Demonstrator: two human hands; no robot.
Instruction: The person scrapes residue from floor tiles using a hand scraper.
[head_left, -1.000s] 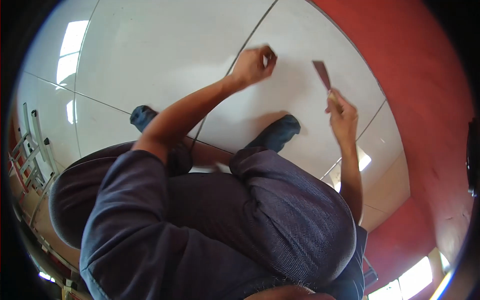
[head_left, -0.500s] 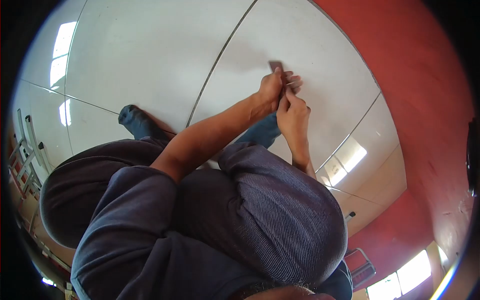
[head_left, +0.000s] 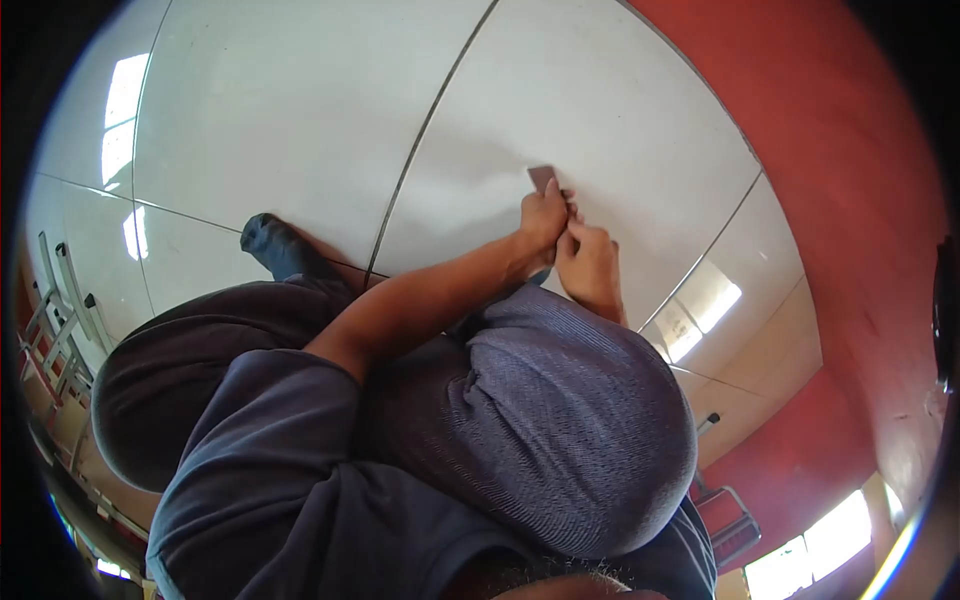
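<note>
At the far left edge of the floor stands a metal ladder [head_left: 60,330], and nearer in a dark-socked foot [head_left: 275,245] rests on the glossy white floor [head_left: 300,100], just left of a dark grout line [head_left: 420,130] running up toward the far edge. Right of that line, on the tile next to the red wall [head_left: 850,150], the left hand [head_left: 543,215] is closed over the scraper [head_left: 542,178] just behind its blade. The blade's tip pokes out above the fingers, against or just over the tile; which one cannot be told. The right hand [head_left: 590,262] is clenched beside it, seemingly on the hidden handle. I judge the scraping to be in mid-course: no residue or scrapings show, so what remains is unclear.
</note>
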